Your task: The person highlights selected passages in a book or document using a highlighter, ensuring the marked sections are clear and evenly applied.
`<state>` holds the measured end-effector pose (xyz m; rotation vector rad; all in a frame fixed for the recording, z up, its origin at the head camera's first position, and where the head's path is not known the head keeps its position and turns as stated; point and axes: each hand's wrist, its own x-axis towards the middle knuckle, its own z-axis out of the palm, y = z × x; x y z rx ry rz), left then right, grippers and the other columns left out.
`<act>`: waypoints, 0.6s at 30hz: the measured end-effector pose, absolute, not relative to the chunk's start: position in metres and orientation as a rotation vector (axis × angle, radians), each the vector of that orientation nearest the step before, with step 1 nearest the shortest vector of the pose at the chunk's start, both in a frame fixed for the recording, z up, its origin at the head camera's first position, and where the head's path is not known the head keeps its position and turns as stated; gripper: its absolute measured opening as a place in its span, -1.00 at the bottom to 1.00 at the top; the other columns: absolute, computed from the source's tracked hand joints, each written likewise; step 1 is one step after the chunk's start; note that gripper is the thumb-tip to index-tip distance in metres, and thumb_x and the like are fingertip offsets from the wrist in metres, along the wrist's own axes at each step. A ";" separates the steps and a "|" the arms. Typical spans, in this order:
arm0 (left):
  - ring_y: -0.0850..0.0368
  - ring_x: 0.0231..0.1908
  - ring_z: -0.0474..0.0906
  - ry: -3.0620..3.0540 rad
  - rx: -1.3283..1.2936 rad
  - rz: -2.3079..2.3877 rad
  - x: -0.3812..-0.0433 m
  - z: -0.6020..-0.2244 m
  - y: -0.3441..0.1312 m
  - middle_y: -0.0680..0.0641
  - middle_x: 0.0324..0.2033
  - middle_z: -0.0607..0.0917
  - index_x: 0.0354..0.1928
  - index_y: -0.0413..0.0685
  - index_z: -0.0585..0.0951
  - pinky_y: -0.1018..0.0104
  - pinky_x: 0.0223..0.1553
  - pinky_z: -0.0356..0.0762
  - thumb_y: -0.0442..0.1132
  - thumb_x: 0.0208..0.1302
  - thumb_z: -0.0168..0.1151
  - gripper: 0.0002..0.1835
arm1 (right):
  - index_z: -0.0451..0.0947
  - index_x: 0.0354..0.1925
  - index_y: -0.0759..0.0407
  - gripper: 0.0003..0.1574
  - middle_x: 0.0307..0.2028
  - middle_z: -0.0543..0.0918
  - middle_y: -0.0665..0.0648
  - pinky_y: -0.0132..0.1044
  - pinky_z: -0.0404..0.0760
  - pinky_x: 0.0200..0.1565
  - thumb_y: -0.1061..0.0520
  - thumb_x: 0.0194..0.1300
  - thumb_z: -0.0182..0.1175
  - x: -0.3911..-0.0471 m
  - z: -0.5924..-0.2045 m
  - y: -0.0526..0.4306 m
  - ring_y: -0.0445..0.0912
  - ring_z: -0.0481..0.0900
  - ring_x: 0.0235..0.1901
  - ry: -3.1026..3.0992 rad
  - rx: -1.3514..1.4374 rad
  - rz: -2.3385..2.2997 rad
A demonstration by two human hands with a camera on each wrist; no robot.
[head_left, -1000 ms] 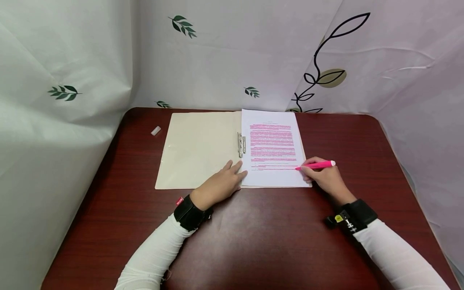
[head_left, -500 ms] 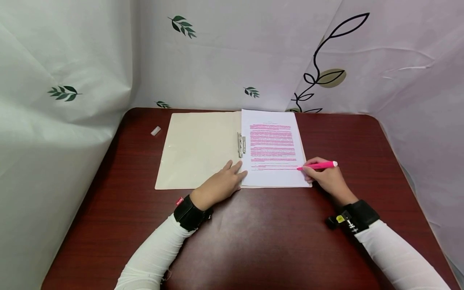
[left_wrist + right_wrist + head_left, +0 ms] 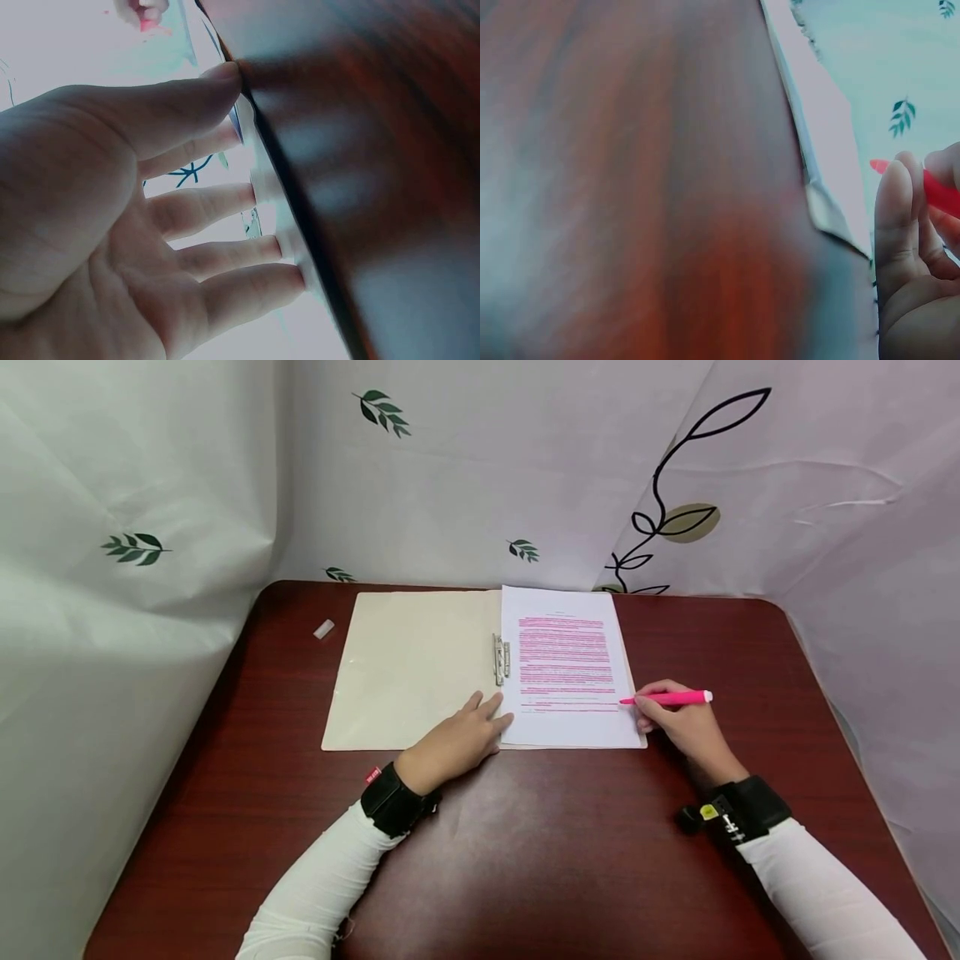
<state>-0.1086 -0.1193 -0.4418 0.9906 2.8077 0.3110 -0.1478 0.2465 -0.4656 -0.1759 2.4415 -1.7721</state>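
Note:
A cream file folder (image 3: pixel 420 668) lies spread open on the table, with a metal clip (image 3: pixel 498 660) along its fold. On its right half sits a white printed sheet (image 3: pixel 570 731), most of its text lines marked pink. My left hand (image 3: pixel 456 742) rests with spread, straight fingers on the folder's lower middle and the sheet's left edge; the left wrist view shows its fingertips (image 3: pixel 289 277) against the surface. By the sheet's right edge, my right hand (image 3: pixel 681 720) pinches a pink highlighter (image 3: pixel 675 697). The highlighter's tip is over the lower right lines; whether it touches paper I cannot tell.
A small white block (image 3: pixel 324 629), perhaps an eraser, lies left of the folder. The dark red-brown wooden table (image 3: pixel 525 860) extends in front. White curtains (image 3: pixel 450 485) with leaf prints close off the back and sides.
My right hand and the highlighter have shifted slightly right, and the highlighter's tip has risen off the bottom pink line. My left hand stays in place.

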 end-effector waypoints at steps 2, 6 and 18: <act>-0.52 0.37 0.36 2.806 0.985 0.317 -0.109 -0.442 -0.119 -0.39 0.45 0.39 0.38 -0.18 0.54 -0.15 0.18 0.62 -0.23 0.48 0.27 -0.51 | 0.56 -0.03 0.45 -0.66 -0.47 0.71 -0.03 -0.39 0.74 -0.35 0.17 0.43 0.31 -0.149 -0.462 0.245 -0.21 0.69 -0.53 2.482 -0.174 -1.727; -0.51 0.40 0.33 2.795 0.963 0.321 -0.109 -0.440 -0.119 -0.38 0.47 0.36 0.40 -0.18 0.52 -0.17 0.18 0.61 -0.22 0.48 0.26 -0.50 | 0.57 -0.02 0.38 -0.63 -0.44 0.71 -0.03 -0.39 0.75 -0.30 0.09 0.43 0.32 -0.151 -0.452 0.240 -0.18 0.70 -0.50 2.544 -0.190 -1.670; -0.51 0.39 0.35 2.801 0.965 0.321 -0.109 -0.442 -0.120 -0.37 0.46 0.37 0.39 -0.16 0.53 -0.18 0.19 0.60 -0.21 0.48 0.26 -0.51 | 0.60 0.01 0.37 -0.64 -0.40 0.75 0.08 -0.42 0.74 -0.28 0.11 0.42 0.33 -0.156 -0.435 0.207 -0.22 0.71 -0.48 2.504 -0.249 -1.706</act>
